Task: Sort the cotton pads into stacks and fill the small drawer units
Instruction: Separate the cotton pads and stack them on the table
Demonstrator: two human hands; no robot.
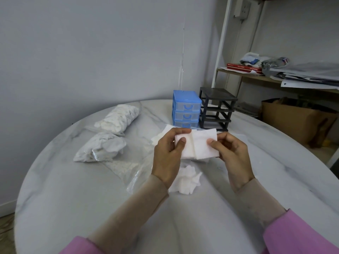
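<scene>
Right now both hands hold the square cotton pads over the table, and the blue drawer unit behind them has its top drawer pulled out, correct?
Not quite. In the head view all three drawers of the blue drawer unit are pushed in. The rest holds: the left hand and right hand hold the square cotton pads over the table.

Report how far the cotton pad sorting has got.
Done: little shows; the blue drawer unit has all drawers shut, and the black frame holds none. In hand: the left hand and right hand grip a stack of square pads. Left: loose pads and two full bags on the table.
</scene>
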